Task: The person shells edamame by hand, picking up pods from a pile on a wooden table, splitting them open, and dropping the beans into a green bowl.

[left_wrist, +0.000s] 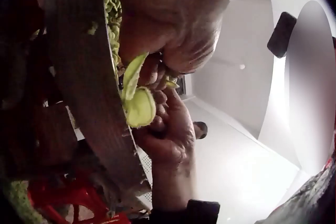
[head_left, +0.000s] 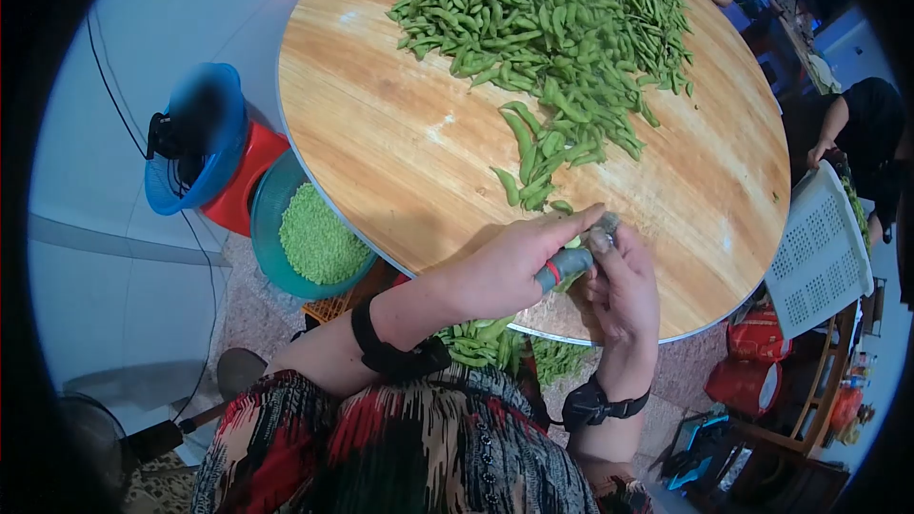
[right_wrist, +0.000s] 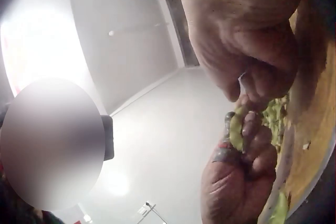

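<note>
Over the near edge of the round wooden table (head_left: 381, 114), both hands meet. The left hand (head_left: 505, 266), its thumb wrapped in grey with a red band, holds a green pod (right_wrist: 238, 129) against its fingers. Close against it, the right hand (head_left: 624, 286) has curled fingers and a grey covering on a fingertip; what it pinches is mostly hidden. In the left wrist view, open-looking green pods (left_wrist: 140, 107) show beside the fingers. A large heap of green pods (head_left: 552, 29) covers the table's far part, with a few trailing toward the hands.
A teal basin (head_left: 271, 266) of shelled beans (head_left: 319, 236) stands left of the table, near a blue basket (head_left: 224, 167) on a red stool (head_left: 249, 192). More pods (head_left: 481, 343) lie below the table edge. At right, another person's hand (head_left: 821, 150) touches a white crate (head_left: 819, 247).
</note>
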A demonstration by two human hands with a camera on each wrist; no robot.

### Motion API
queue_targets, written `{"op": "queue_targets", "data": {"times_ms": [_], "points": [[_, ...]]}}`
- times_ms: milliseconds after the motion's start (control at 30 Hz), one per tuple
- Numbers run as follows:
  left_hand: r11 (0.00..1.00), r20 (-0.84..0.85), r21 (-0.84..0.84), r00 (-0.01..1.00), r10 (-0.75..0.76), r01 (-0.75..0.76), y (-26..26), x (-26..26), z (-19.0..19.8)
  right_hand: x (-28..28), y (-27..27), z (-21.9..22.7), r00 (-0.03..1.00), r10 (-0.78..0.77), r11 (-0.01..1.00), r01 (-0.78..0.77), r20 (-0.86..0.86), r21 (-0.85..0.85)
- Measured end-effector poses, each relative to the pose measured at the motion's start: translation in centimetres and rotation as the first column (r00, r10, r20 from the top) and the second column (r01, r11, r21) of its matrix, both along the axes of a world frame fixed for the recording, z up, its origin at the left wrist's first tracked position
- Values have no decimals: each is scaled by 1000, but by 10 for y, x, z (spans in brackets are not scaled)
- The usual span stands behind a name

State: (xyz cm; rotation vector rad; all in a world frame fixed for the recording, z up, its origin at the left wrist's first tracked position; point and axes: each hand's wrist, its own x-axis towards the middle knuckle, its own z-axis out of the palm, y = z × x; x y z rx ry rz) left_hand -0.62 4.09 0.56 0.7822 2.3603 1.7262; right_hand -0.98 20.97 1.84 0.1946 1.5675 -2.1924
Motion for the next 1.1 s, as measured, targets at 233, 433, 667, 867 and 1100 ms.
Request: {"op": "queue_targets", "data": {"times_ms": [233,433,667,867,1100], "points": [[992,-121,-123,993,1,-16,-5,5,3,4,-7,-3,998,-17,974,31,66,-226],[999,-310,6,949,51,-52,-6,14,3,16,-18,-13,947,-160,819,284,278,-498],[929,162,339,982,99,-150,3,8,-20,6,-21,-19,901,-406,744,422,151,-519],[710,673,611,702,-232,-351,-23,17,-16,1,44,-7,591,360,933,-213,-722,291],[925,514,371,848,-131,-82,-26,17,-11,15,-12,2,921,192,911,-39,-339,410]]}}
